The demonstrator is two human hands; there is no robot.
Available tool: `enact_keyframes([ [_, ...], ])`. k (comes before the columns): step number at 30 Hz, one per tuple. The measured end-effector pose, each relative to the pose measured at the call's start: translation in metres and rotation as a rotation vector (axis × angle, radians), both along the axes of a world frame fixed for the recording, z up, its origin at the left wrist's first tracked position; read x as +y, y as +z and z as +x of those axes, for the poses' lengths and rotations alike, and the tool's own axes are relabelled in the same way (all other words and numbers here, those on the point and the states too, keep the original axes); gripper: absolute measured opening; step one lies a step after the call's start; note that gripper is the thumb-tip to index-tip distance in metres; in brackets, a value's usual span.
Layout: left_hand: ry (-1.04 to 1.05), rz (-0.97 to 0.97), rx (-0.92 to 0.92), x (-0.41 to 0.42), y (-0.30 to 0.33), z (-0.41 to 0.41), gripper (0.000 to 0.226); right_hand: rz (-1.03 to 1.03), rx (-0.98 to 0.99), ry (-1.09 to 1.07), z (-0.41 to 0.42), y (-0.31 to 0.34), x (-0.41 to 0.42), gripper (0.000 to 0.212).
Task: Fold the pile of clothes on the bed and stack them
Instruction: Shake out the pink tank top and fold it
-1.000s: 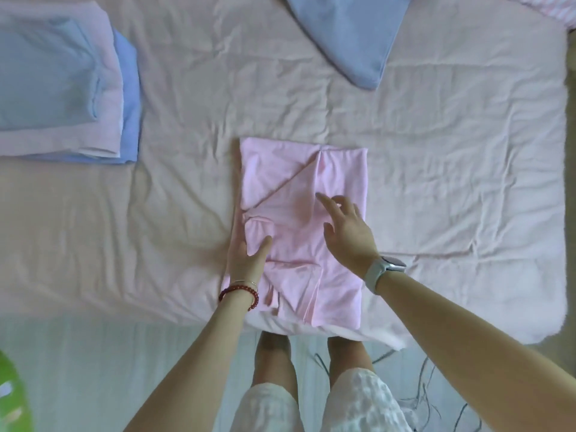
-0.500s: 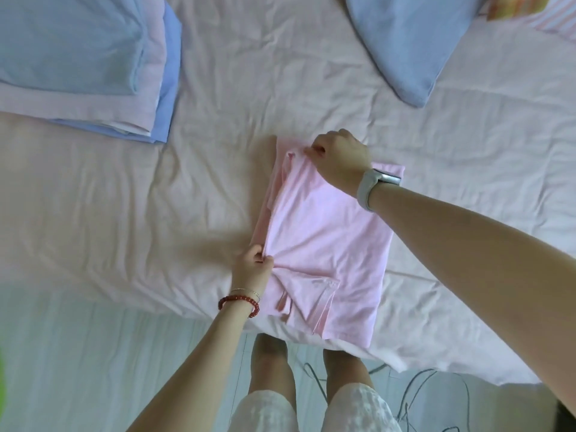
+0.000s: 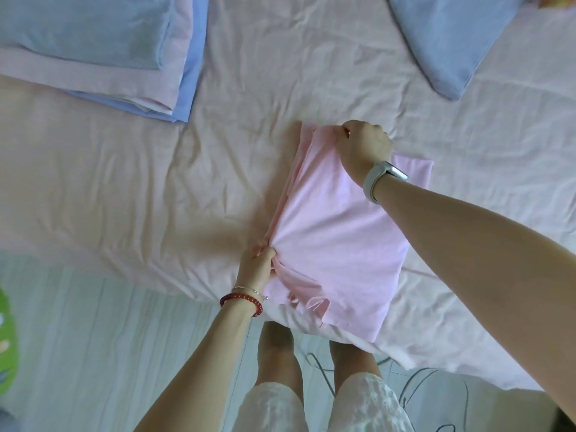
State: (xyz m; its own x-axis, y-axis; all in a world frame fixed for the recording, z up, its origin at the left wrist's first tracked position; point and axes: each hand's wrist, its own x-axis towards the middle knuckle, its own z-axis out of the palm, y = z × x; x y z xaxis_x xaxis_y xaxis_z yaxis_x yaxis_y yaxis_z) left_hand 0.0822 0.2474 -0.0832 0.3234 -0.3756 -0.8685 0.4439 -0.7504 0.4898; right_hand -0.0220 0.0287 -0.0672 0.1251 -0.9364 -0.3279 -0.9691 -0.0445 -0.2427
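A pink garment [image 3: 339,241] lies partly folded on the near edge of the bed [image 3: 124,182], in the middle of the head view. My left hand [image 3: 257,265] pinches its left edge near the bottom, bunching the cloth. My right hand [image 3: 363,148], with a grey watch on the wrist, grips the top left corner of the same garment. At the top left sits a stack of folded clothes [image 3: 93,51] in blue and pale pink.
A blue cloth [image 3: 448,42] lies at the top right of the bed. The bed's front edge runs just above my legs. Dark cables [image 3: 414,381] trail on the pale floor [image 3: 78,353]. A green object [image 3: 6,335] shows at the left edge.
Both hands went from lying flat on the pink garment to gripping its left side, the right at the top corner, the left low down. The garment's left edge has folded over, hiding its diagonal flaps.
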Motion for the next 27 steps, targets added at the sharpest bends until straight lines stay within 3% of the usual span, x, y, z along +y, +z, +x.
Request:
enact_keyframes([
  [3, -0.389, -0.027, -0.131, 0.002, -0.001, 0.0, 0.027, 0.02, -0.037, -0.05, -0.001, 0.002, 0.003, 0.027],
  [6, -0.708, 0.08, -0.252, 0.014, -0.004, -0.006, 0.033, 0.043, -0.059, -0.084, 0.003, 0.002, 0.002, 0.027],
  [13, -0.474, -0.147, -0.505, 0.046, 0.007, 0.003, 0.034, -0.018, -0.233, -0.128, 0.006, -0.002, 0.008, 0.028],
  [17, -0.418, -0.056, -0.614, 0.041, -0.002, 0.007, 0.031, 0.03, -0.307, -0.161, 0.007, -0.006, 0.01, 0.026],
  [20, -0.541, 0.065, -0.58, 0.035, -0.005, 0.004, 0.021, 0.11, -0.349, -0.147, 0.005, -0.009, 0.013, 0.04],
  [22, -0.619, 0.111, -0.6, 0.034, -0.006, 0.004, 0.015, -0.015, -0.31, 0.034, 0.004, -0.007, 0.024, 0.046],
  [25, -0.648, 0.035, -0.763, 0.034, -0.004, 0.003, 0.018, -0.225, -0.27, 0.396, 0.003, -0.017, 0.043, 0.048],
  [27, -0.704, -0.024, -0.805, 0.032, -0.004, 0.001, 0.026, -0.077, -0.135, 0.526, 0.004, -0.026, 0.049, 0.048],
])
